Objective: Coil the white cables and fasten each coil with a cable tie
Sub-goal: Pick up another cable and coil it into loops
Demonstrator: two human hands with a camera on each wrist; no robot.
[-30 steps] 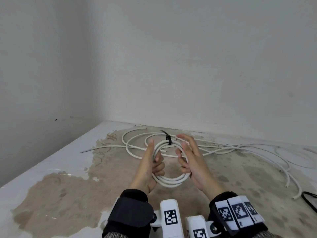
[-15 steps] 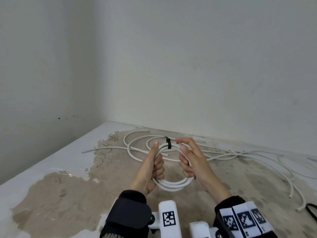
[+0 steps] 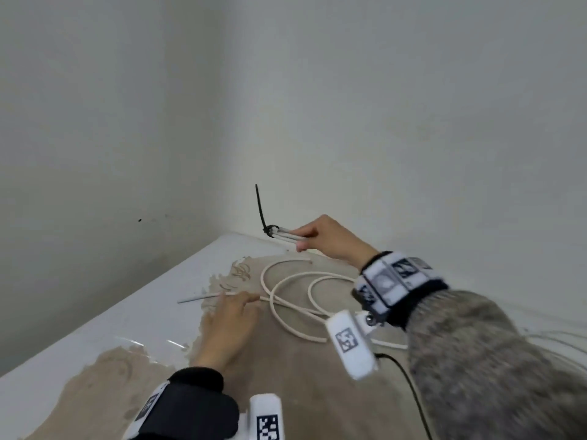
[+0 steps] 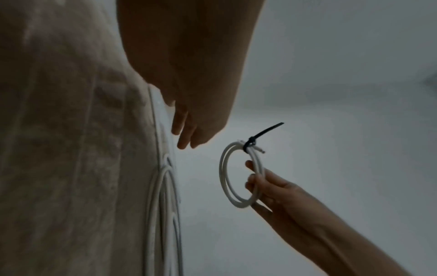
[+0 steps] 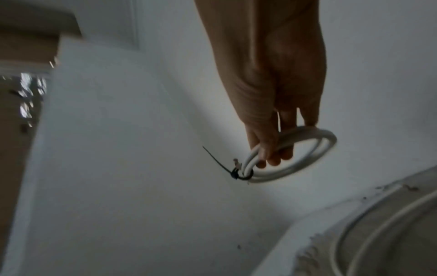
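Observation:
My right hand (image 3: 301, 241) grips a small coil of white cable (image 3: 287, 238) and holds it in the air near the far corner of the table. A black cable tie (image 3: 261, 211) binds the coil, and its tail sticks up. The right wrist view shows fingers curled through the coil (image 5: 295, 160) beside the tie (image 5: 234, 172). My left hand (image 3: 233, 304) reaches out flat over the table, with straight fingers at a loose white cable (image 3: 286, 293). It holds nothing. From the left wrist I see the left fingertips (image 4: 187, 138) hanging above the cable (image 4: 163, 205), with the held coil (image 4: 227, 177) to their right.
The table (image 3: 143, 328) is white with a worn brown patch and sits in a corner between two walls. Its left edge runs diagonally. More thin white cables (image 3: 556, 338) trail off to the right. A black cord (image 3: 409, 385) hangs from the right wrist camera.
My left hand let go of the coil and reached forward to the loose cable. My right hand carried the tied coil up and away towards the far corner. The head view turned left.

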